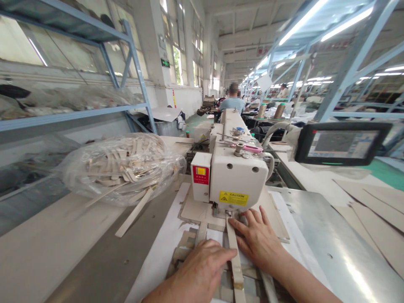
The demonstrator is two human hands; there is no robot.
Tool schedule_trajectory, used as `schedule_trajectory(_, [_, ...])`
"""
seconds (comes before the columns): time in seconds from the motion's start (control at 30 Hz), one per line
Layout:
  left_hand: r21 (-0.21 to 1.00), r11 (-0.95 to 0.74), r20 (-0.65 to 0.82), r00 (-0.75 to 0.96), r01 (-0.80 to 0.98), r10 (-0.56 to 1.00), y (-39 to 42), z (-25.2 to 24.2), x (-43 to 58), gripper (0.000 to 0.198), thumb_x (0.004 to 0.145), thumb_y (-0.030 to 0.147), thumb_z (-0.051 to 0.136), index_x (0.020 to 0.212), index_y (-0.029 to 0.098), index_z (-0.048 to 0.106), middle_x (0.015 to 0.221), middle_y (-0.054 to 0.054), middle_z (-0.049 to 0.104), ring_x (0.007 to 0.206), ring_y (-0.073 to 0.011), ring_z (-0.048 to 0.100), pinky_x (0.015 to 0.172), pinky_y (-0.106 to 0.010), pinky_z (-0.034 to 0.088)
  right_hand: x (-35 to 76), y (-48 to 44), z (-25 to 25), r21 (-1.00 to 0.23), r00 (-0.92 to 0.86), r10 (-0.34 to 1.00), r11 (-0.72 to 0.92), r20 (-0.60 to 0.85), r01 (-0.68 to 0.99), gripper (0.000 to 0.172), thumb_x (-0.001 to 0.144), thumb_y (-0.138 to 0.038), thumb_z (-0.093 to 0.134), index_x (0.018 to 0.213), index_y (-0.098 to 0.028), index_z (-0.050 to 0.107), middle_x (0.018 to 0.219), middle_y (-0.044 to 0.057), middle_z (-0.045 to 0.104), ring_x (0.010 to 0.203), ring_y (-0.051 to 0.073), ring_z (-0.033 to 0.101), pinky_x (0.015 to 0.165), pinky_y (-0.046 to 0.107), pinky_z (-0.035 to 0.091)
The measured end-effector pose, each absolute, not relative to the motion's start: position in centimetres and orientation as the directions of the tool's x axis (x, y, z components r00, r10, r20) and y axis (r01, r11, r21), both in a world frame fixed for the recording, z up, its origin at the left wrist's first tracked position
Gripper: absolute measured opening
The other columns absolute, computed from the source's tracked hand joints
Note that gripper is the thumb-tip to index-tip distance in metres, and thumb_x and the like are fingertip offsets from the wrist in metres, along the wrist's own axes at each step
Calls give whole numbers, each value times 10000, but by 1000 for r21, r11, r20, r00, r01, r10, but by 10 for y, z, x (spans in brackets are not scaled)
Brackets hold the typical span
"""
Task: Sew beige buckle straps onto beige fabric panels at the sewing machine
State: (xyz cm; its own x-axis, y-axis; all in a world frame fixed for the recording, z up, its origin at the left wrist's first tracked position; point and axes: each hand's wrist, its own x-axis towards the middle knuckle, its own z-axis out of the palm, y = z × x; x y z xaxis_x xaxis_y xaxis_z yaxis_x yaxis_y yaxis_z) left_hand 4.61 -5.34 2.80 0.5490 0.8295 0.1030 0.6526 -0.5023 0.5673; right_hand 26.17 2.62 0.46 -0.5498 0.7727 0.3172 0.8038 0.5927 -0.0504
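Observation:
A white sewing machine (235, 176) with a yellow caution label stands in front of me. A narrow beige strap (234, 252) runs from under its needle area back toward me, over a beige template plate (277, 219). My left hand (202, 271) lies palm down with its fingertips pressed on the strap's left edge. My right hand (259, 237) rests flat to the right of the strap, fingers spread and reaching toward the needle. Neither hand grips anything.
A clear plastic bag of beige straps (123, 166) sits to the left, with loose straps (134, 214) sticking out. A control screen (342, 144) hangs at right. Beige panels (372, 206) lie on the right table. A person (232, 101) sits far ahead. Blue shelving (75, 105) lines the left.

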Motion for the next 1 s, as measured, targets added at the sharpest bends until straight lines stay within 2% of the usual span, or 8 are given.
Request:
schedule_trajectory(0.1, [593,-459,75,522,662,850,-52,27,42,612,778,-44,557,1319,234,621,1132,-56,674,1078,-200,602,999,-304,482,270,25,5,-135,-570,768,623,291,770,437,930,-265,576,1361,-319,620,1259,140,607,1206,339,556,1106,695,342])
schedule_trajectory(0.17, [609,-448,75,515,655,854,-51,26,40,605,787,-23,626,1334,237,613,1169,-50,679,1107,-206,596,1020,-313,472,287,20,8,-204,-619,737,672,271,712,477,945,-183,494,1402,-286,587,1344,149,592,1253,312,549,1084,601,442])
schedule_trajectory(0.3, [622,-482,109,542,617,833,-50,26,40,561,837,82,726,1349,271,594,1259,-23,687,1144,-208,594,1037,-328,465,333,-2,16,-213,-715,664,748,221,629,677,831,-60,493,1457,-313,531,1523,89,497,1404,287,458,1064,482,518])
schedule_trajectory(0.47, [590,-504,112,555,631,825,-49,30,40,578,847,66,654,1381,271,569,1268,-33,682,1167,-204,594,1055,-333,471,357,-25,15,-147,-745,655,755,124,639,749,847,-224,638,1542,-369,399,1611,75,352,1450,367,362,1057,594,496])
schedule_trajectory(0.6, [547,-505,104,543,668,833,-47,30,42,672,790,-6,540,1416,238,532,1287,-63,668,1201,-204,592,1081,-356,470,342,-15,2,-159,-697,695,719,176,676,611,941,-346,581,1533,-305,436,1560,114,434,1427,376,399,1099,626,434])
schedule_trajectory(0.77, [523,-542,152,554,658,819,-41,29,50,635,810,-2,542,1406,217,522,1357,-59,634,1258,-196,563,1144,-372,417,323,-1,18,-367,-555,782,623,282,691,409,1048,-345,374,1354,-251,629,1381,111,636,1336,298,542,1091,526,486])
schedule_trajectory(0.87, [471,-503,184,477,725,859,-37,34,54,588,799,-8,546,1343,213,563,1290,-64,634,1215,-208,571,1101,-374,457,320,-16,37,-511,-588,746,654,314,558,377,1058,-379,360,1231,-280,680,1328,94,675,1299,265,580,1086,472,499])
schedule_trajectory(1.0, [341,-565,265,500,751,825,-34,41,60,632,738,-31,561,1323,208,585,1402,-108,559,1325,-273,475,1133,-462,413,317,-58,41,-665,-637,709,636,303,392,378,1048,-451,370,1162,-314,704,1264,71,710,1277,260,598,1074,445,504])
